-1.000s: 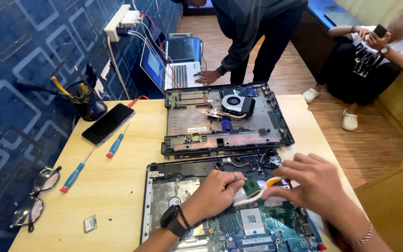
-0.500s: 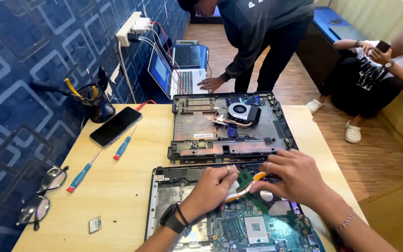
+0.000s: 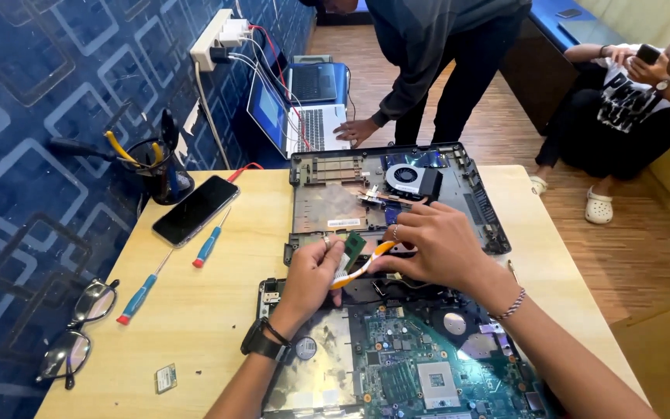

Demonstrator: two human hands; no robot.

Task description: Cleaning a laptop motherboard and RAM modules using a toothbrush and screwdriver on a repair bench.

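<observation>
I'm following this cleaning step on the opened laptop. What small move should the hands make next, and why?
Probably a short brush stroke across the small green card. The left hand pinches the card above the open laptop base, and the right hand holds the orange-and-white toothbrush with its head close against the card, so sweeping along its face looks like the natural move.

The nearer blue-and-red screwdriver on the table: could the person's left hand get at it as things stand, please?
Probably yes, once freed. The left hand is holding a small green card, but the nearer screwdriver lies on bare table to that hand's left, with nothing between them.
</observation>
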